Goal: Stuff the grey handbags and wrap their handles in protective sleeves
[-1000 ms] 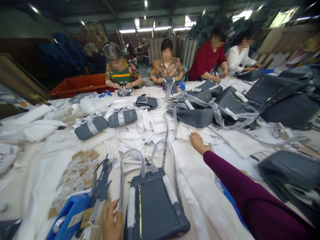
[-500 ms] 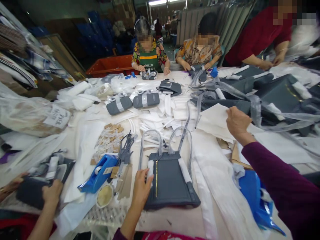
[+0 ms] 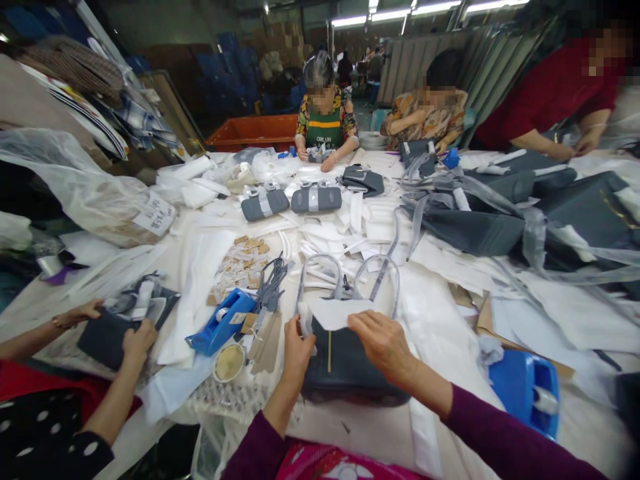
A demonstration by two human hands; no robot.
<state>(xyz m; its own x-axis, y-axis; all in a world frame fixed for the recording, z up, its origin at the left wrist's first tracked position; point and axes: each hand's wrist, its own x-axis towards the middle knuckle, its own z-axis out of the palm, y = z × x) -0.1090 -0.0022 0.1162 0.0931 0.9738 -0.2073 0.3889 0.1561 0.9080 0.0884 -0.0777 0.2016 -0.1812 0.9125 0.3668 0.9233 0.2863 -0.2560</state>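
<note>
clear plastic bag [image 3: 85, 193]: seen at the far left, with a handwritten white label [image 3: 154, 213] borne on its front.
co-worker's hands [image 3: 139, 341]: 2 are shown at the left, with a dark gray item [image 3: 103, 337] held between them.
blue tape dispenser [image 3: 223, 323]: laid at a slant on the table [image 3: 360, 425], with a round tub [image 3: 230, 363] set near its front end.
brown tags [image 3: 245, 260]: heaped behind the dispenser, with gray cords [image 3: 271, 283] bundled to their right.
gray pouches [image 3: 265, 205]: 2 are set side by side farther back, each banded in pale wrap.
left hand [image 3: 299, 350]: held at the upper left of the gray bag, with the fingers curled beside its white wrapping; whether anything is pinched cannot be told.
green apron [image 3: 325, 133]: worn by a co-worker across the table, by whom a small gray item is handled.
white sheet [image 3: 335, 313]: held over the top of the bag, with part of the gold zipper hidden.
gray bag [image 3: 357, 373]: laid flat between both hands, its clear-wrapped handles stretched away.
right hand [image 3: 383, 340]: placed above the bag, with the sheet's right edge pinched between thumb and fingers.
larger gray bags [image 3: 465, 227]: piled at the right.
</note>
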